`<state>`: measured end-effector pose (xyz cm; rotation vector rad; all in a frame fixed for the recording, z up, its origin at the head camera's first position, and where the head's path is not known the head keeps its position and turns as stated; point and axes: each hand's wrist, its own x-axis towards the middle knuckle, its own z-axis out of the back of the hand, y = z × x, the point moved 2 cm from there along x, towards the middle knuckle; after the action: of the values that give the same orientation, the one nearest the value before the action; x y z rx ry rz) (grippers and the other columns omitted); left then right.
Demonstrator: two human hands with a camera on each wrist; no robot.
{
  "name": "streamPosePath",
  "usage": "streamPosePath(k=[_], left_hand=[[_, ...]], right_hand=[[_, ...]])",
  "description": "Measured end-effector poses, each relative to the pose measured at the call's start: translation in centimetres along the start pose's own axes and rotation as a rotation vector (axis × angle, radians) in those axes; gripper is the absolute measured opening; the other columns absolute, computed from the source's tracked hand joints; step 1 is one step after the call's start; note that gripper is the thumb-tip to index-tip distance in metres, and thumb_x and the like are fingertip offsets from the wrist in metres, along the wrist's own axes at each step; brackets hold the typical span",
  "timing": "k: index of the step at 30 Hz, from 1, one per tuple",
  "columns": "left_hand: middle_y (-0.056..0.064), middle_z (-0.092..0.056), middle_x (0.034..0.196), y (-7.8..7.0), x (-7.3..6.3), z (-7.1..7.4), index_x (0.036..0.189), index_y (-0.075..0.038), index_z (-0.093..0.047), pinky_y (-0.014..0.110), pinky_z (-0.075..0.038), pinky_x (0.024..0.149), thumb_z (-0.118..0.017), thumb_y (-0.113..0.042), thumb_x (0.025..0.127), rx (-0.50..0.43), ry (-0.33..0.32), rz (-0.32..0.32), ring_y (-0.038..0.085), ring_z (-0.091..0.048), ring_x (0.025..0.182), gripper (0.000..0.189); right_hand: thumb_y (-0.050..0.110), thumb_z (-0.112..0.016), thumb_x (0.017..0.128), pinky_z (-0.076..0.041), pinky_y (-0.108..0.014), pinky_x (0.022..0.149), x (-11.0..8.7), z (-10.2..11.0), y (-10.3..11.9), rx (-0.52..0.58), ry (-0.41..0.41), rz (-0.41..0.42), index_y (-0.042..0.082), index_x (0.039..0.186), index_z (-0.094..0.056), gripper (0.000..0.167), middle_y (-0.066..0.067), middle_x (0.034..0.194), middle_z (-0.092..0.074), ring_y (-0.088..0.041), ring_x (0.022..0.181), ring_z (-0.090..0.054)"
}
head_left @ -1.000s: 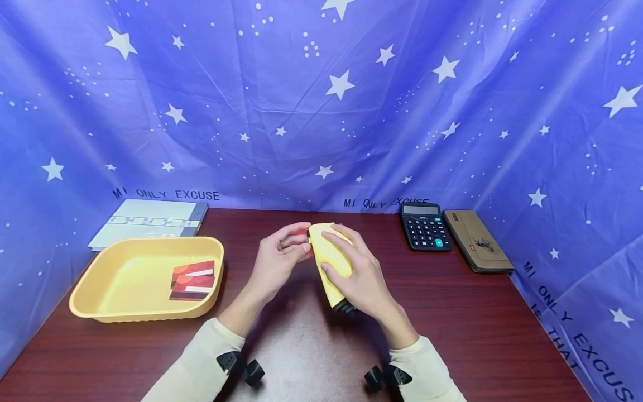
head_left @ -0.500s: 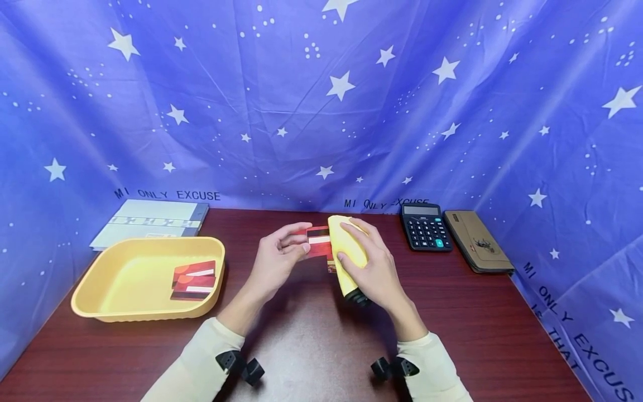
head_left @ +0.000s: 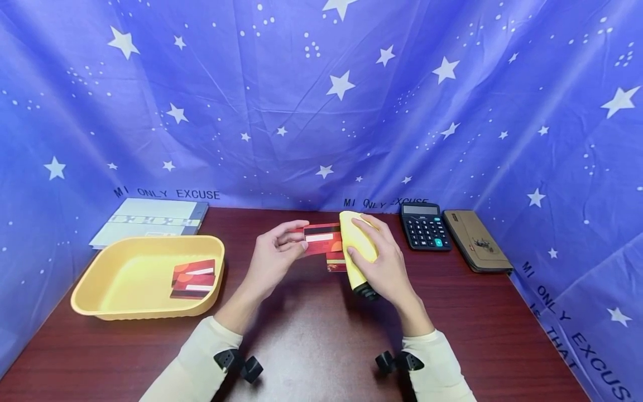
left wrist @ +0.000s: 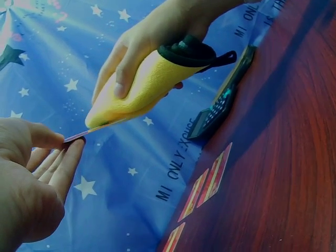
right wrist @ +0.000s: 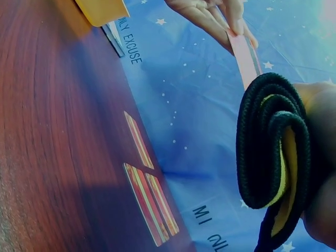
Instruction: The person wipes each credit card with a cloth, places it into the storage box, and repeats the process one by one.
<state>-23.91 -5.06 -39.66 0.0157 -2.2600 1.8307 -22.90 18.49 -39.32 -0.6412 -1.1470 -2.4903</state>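
Note:
My left hand (head_left: 273, 254) pinches a red bank card (head_left: 321, 237) by its left end, thumb against fingers. The card has a dark stripe and a white strip. My right hand (head_left: 385, 262) grips a folded yellow cloth (head_left: 359, 254) with black edging, which covers the card's right end. In the left wrist view the cloth (left wrist: 144, 86) meets the card (left wrist: 79, 135) above the table. Black-edged folds (right wrist: 270, 142) show in the right wrist view. Several red and gold cards (right wrist: 147, 205) lie below on the table, one card (head_left: 335, 263) partly hidden in the head view.
A yellow tray (head_left: 115, 279) with red cards (head_left: 193, 279) inside stands at the left, before a white notebook (head_left: 150, 218). A black calculator (head_left: 426, 228) and brown wallet (head_left: 477, 240) lie at the back right. Blue star-patterned fabric (head_left: 281, 100) surrounds the dark wooden table (head_left: 311, 357).
My right hand has slid the yellow cloth to the right, along the card, so more of the card shows. My left hand has stayed nearly still, pinching the card.

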Motion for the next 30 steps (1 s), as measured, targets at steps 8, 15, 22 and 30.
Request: streamPosePath(k=[8, 15, 22, 30], left_hand=[[0.007, -0.074, 0.098, -1.1, -0.7, 1.3, 0.135, 0.003, -0.063, 0.038, -0.067, 0.088, -0.066, 0.012, 0.090, -0.022, -0.004, 0.008, 0.011, -0.075, 0.088, 0.046], [-0.004, -0.076, 0.094, -1.8, -1.5, 4.9, 0.140, 0.006, -0.058, 0.034, -0.066, 0.088, -0.065, 0.009, 0.093, 0.064, -0.043, -0.008, 0.006, -0.074, 0.086, 0.047], [-0.006, -0.078, 0.100, -3.4, -2.7, 10.0, 0.141, -0.001, -0.059, 0.024, -0.065, 0.086, -0.067, -0.001, 0.097, 0.190, -0.116, 0.002, 0.005, -0.075, 0.086, 0.045], [-0.012, -0.079, 0.097, -3.7, -4.7, 16.1, 0.141, -0.007, -0.062, 0.016, -0.064, 0.079, -0.068, -0.002, 0.097, 0.185, -0.193, -0.002, 0.001, -0.075, 0.086, 0.045]], right_hand=[[0.017, -0.080, 0.087, -0.053, -0.047, 0.098, 0.2, 0.4, -0.2, -0.006, 0.007, -0.004, 0.024, 0.143, -0.062, 0.059, -0.002, 0.153, -0.052, -0.026, 0.133, -0.055], [0.017, -0.080, 0.088, -0.052, -0.046, 0.097, 0.1, 0.8, -0.4, -0.003, 0.003, -0.010, 0.023, 0.143, -0.062, 0.058, -0.002, 0.153, -0.052, -0.026, 0.133, -0.055], [0.017, -0.080, 0.088, -0.052, -0.047, 0.099, 0.0, 1.0, -0.5, -0.004, 0.002, -0.012, 0.022, 0.143, -0.063, 0.058, -0.003, 0.152, -0.053, -0.026, 0.134, -0.055], [0.017, -0.079, 0.088, -0.052, -0.049, 0.102, 0.0, 1.0, -0.7, 0.004, -0.005, -0.008, 0.023, 0.143, -0.062, 0.058, -0.002, 0.152, -0.053, -0.025, 0.136, -0.054]])
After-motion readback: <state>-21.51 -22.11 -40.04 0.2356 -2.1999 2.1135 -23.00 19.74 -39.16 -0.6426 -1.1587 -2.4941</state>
